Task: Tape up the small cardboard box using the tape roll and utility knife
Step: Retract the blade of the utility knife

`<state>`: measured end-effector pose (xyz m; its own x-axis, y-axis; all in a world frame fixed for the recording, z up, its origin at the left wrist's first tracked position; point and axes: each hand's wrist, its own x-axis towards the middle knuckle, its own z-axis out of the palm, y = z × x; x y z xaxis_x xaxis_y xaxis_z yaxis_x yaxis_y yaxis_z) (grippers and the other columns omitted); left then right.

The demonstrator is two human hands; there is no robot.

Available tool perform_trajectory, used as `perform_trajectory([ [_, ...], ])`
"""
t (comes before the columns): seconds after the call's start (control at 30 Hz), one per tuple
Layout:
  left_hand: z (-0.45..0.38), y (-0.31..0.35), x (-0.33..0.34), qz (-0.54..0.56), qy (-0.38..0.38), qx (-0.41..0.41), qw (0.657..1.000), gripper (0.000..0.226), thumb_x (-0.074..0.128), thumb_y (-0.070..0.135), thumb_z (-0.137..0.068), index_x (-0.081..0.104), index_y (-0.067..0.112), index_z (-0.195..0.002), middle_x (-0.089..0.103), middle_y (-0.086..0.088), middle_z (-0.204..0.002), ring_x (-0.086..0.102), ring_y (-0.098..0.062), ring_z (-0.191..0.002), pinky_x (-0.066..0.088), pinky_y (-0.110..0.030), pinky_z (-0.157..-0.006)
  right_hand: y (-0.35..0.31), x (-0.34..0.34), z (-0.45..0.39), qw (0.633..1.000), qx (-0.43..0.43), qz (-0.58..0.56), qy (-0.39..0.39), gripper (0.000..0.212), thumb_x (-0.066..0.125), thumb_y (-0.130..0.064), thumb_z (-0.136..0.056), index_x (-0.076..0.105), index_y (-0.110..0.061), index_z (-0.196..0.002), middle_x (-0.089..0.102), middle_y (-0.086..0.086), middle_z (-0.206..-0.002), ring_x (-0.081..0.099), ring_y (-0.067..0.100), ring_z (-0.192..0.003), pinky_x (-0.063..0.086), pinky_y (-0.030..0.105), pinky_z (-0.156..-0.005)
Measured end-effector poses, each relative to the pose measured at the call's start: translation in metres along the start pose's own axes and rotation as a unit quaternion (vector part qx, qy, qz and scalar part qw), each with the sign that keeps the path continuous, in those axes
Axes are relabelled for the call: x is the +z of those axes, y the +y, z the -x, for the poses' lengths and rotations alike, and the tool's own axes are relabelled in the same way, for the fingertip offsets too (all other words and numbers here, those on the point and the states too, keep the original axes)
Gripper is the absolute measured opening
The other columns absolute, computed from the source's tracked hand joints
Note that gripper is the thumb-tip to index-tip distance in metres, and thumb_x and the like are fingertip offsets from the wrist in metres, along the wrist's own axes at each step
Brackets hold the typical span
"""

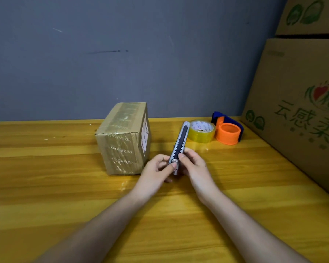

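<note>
Both hands around utility knife

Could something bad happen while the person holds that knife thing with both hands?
Maybe. Both hands, left hand and right hand, pinch the utility knife near its slider, so a blade sliding out could nick a finger. The knife's far tip sits close to the tape roll, so a swing might knock it.
</note>
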<state>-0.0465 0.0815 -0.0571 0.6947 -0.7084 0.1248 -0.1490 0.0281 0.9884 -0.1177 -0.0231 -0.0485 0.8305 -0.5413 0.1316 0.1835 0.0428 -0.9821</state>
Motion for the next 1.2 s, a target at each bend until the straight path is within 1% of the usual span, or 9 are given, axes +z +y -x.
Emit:
perform_trajectory([
  [0.1,-0.005,-0.004,0.003,-0.167,0.076,0.028,0.983,0.015,0.068,0.016,-0.084,0.063,0.018,-0.098,0.066,0.001,-0.086,0.064,-0.014,-0.075,0.055,-0.036,-0.071,0.001,0.001,-0.005,0.997,-0.019,0.065,0.03,0.021,0.051,-0.002,-0.094,0.066,-0.016,-0.1,0.069,0.005,-0.096,0.061,0.016,-0.089,0.049,0.028,-0.082],
  [0.2,-0.007,0.009,0.01,-0.162,0.1,0.008,0.982,0.052,0.072,0.01,-0.079,0.047,0.018,-0.124,0.057,0.007,-0.076,0.058,-0.011,-0.065,0.05,-0.036,-0.077,-0.003,0.001,-0.012,0.993,-0.017,0.099,0.068,0.029,0.051,0.002,-0.092,0.062,-0.01,-0.116,0.065,0.007,-0.093,0.059,0.011,-0.081,0.048,0.012,-0.071],
  [0.3,-0.013,0.019,0.016,-0.172,0.076,0.003,0.982,0.069,0.072,0.008,-0.078,0.037,0.016,-0.137,0.057,0.01,-0.078,0.061,-0.012,-0.068,0.05,-0.034,-0.08,-0.01,0.0,-0.024,0.991,-0.002,0.081,0.109,0.033,0.051,0.004,-0.091,0.056,-0.008,-0.122,0.061,0.01,-0.09,0.059,0.017,-0.079,0.049,0.023,-0.073],
  [0.37,-0.019,0.025,0.02,-0.197,0.054,0.001,0.979,0.076,0.071,0.006,-0.077,0.033,0.013,-0.143,0.064,0.001,-0.091,0.067,-0.021,-0.08,0.051,-0.036,-0.085,-0.017,-0.001,-0.033,0.989,0.02,0.076,0.124,0.032,0.051,0.004,-0.092,0.054,-0.005,-0.123,0.062,0.014,-0.096,0.06,0.022,-0.084,0.049,0.025,-0.071],
  [0.47,-0.028,0.032,0.025,-0.251,0.064,0.01,0.966,0.071,0.067,0.008,-0.078,0.038,0.016,-0.142,0.068,-0.014,-0.106,0.066,-0.034,-0.098,0.052,-0.041,-0.087,-0.027,-0.001,-0.046,0.986,0.05,0.114,0.114,0.03,0.05,-0.002,-0.094,0.054,-0.006,-0.123,0.064,0.018,-0.114,0.061,0.022,-0.094,0.05,0.026,-0.078],
  [0.67,-0.049,0.042,0.028,-0.334,0.102,-0.033,0.937,0.052,0.062,0.017,-0.083,0.049,0.024,-0.133,0.067,-0.006,-0.12,0.059,-0.031,-0.114,0.046,-0.036,-0.089,-0.037,-0.002,-0.063,0.952,0.079,0.296,0.004,0.059,0.062,-0.014,-0.087,0.039,-0.005,-0.14,0.056,0.013,-0.135,0.055,0.025,-0.121,0.044,0.037,-0.103],
  [0.77,-0.063,0.039,0.029,-0.383,0.104,-0.08,0.914,0.048,0.057,0.018,-0.085,0.05,0.028,-0.131,0.067,-0.004,-0.118,0.055,-0.031,-0.119,0.037,-0.045,-0.101,-0.036,-0.001,-0.069,0.925,0.092,0.369,0.0,0.057,0.065,-0.018,-0.084,0.045,-0.004,-0.136,0.058,0.014,-0.131,0.056,0.029,-0.119,0.044,0.042,-0.102],
  [0.93,-0.084,0.033,0.033,-0.432,0.092,-0.121,0.889,0.043,0.051,0.021,-0.088,0.054,0.032,-0.129,0.059,-0.005,-0.129,0.047,-0.03,-0.127,0.031,-0.043,-0.103,-0.026,-0.004,-0.085,0.908,0.112,0.403,0.032,0.039,0.061,-0.032,-0.085,0.062,-0.012,-0.119,0.067,0.011,-0.118,0.062,0.03,-0.107,0.051,0.037,-0.09],
  [1.2,-0.106,0.024,0.032,-0.472,0.064,-0.152,0.866,0.044,0.04,0.016,-0.096,0.046,0.032,-0.136,0.043,-0.007,-0.141,0.033,-0.029,-0.135,0.026,-0.045,-0.11,-0.013,-0.005,-0.105,0.848,0.147,0.503,0.076,0.046,0.053,-0.041,-0.088,0.056,-0.013,-0.125,0.049,0.012,-0.129,0.054,0.032,-0.117,0.047,0.038,-0.096],
])
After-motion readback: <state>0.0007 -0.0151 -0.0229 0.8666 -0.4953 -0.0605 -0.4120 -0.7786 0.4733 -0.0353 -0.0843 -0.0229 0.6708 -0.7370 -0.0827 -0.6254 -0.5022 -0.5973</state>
